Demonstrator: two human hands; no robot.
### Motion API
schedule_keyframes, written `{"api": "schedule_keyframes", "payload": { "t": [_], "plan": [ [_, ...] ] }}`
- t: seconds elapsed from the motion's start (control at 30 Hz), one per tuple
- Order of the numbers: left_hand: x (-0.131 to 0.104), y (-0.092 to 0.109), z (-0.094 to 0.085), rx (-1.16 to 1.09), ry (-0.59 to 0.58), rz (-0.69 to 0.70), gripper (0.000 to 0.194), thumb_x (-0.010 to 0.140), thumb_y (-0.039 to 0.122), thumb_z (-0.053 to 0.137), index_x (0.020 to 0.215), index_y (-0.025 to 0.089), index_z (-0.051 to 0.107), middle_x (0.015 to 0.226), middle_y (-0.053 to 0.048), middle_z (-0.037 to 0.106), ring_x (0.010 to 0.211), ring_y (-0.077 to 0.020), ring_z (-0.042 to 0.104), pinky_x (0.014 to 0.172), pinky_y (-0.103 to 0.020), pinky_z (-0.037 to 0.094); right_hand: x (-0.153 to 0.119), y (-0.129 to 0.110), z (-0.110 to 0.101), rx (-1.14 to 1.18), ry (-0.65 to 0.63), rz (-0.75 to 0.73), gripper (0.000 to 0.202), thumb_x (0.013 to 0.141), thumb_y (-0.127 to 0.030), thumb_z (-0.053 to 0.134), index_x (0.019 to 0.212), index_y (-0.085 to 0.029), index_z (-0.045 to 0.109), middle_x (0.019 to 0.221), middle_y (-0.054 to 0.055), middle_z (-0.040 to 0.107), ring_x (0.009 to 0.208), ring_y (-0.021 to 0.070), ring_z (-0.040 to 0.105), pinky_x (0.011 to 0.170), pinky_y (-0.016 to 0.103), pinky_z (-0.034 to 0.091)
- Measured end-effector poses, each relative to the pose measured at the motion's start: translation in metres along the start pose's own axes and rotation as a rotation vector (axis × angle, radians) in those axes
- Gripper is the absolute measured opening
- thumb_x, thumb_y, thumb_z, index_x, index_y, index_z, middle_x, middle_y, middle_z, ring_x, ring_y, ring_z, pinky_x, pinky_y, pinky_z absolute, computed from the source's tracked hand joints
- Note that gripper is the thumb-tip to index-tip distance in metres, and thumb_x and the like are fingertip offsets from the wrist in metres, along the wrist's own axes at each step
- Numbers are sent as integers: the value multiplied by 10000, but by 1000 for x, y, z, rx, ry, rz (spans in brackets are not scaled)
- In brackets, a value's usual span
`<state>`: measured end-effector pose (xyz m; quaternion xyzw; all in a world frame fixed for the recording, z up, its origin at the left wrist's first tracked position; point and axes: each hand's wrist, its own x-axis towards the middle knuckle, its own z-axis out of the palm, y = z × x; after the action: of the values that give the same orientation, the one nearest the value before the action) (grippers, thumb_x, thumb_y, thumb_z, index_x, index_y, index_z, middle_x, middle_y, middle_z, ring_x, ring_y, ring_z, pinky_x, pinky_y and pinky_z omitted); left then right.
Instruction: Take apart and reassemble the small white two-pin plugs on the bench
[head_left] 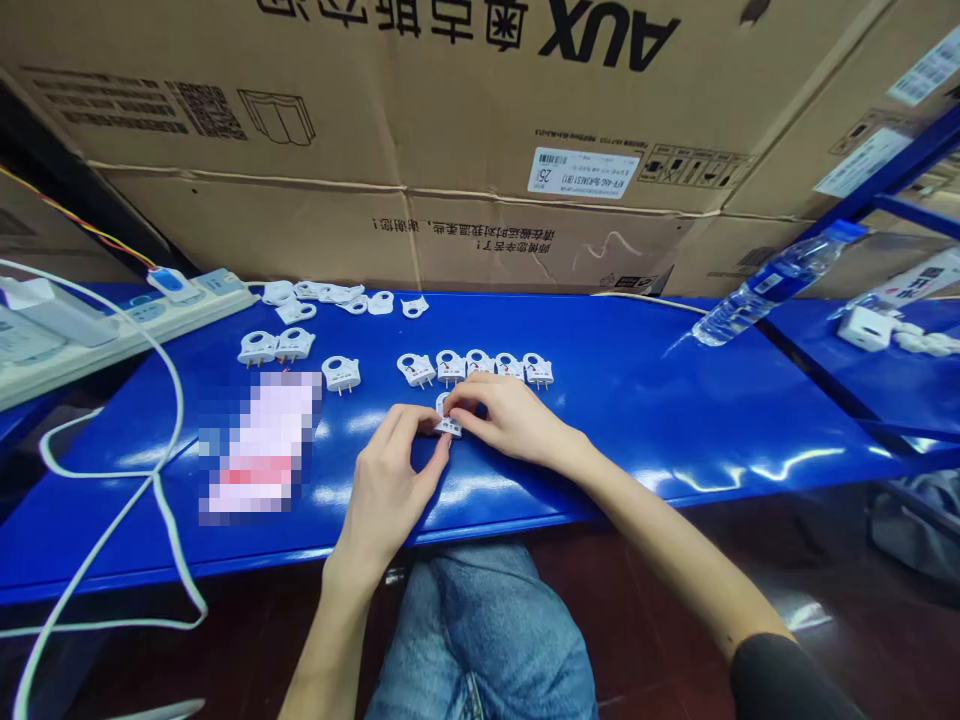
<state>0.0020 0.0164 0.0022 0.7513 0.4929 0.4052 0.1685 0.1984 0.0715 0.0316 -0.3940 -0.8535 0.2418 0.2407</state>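
Note:
Between my two hands, just above the blue shelf top (pixel 637 400), is a small white plug casing (pixel 448 427) with a ring-shaped top and dark slots. My left hand (pixel 390 480) pinches its lower left side between thumb and fingers. From the right, my right hand (pixel 502 415) grips its upper part with thumb and fingertips. Fingers cover much of the piece. Directly behind it stands a row of several similar white plugs (pixel 416 370) with metal prongs, partly hidden by my right hand. Another white plug (pixel 341 374) lies to the left of that row.
Two more plugs (pixel 294 344) and several loose white casing parts (pixel 381 303) lie farther back. A blurred-out pinkish item (pixel 266 440) is at left, beside a white cable (pixel 169 510) and power strip (pixel 142 325). A water bottle (pixel 776 285) leans at right; a large cardboard box (pixel 450 130) stands behind.

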Motion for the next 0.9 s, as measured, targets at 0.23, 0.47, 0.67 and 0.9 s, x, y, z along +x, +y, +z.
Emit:
{"api": "schedule_keyframes", "payload": {
  "t": [0.23, 0.47, 0.67, 0.9],
  "plan": [
    [-1, -2, 2, 3, 25, -3, 114, 978, 236, 632, 1084, 238, 591, 1003, -7, 645, 920, -167, 674, 871, -328, 561, 0, -1, 6, 43, 31, 35, 143, 1018, -168, 617, 1140, -207, 682, 949, 22, 746, 875, 175, 676, 804, 285, 491],
    [-1, -2, 2, 12, 31, -20, 148, 970, 260, 638, 1103, 233, 580, 974, -7, 635, 901, -177, 670, 873, -344, 561, 0, -3, 5, -16, 55, 26, 162, 1000, -122, 570, 1112, -197, 660, 1050, 43, 737, 906, 174, 678, 845, 295, 508],
    [-1, -2, 2, 16, 42, -13, 143, 967, 251, 645, 1095, 237, 583, 969, 0, 638, 892, -164, 668, 856, -324, 554, -1, -4, 3, -47, 32, 28, 115, 990, -131, 605, 1065, -194, 665, 1039, 44, 720, 908, 175, 666, 828, 291, 513],
    [-1, -3, 2, 29, 53, -13, 151, 968, 270, 652, 1103, 237, 595, 949, 5, 638, 867, -166, 667, 829, -319, 557, -1, -3, 4, -59, 26, 21, 85, 1013, -167, 611, 1061, -194, 675, 1045, 45, 718, 926, 176, 664, 840, 297, 505]
  ]
}}
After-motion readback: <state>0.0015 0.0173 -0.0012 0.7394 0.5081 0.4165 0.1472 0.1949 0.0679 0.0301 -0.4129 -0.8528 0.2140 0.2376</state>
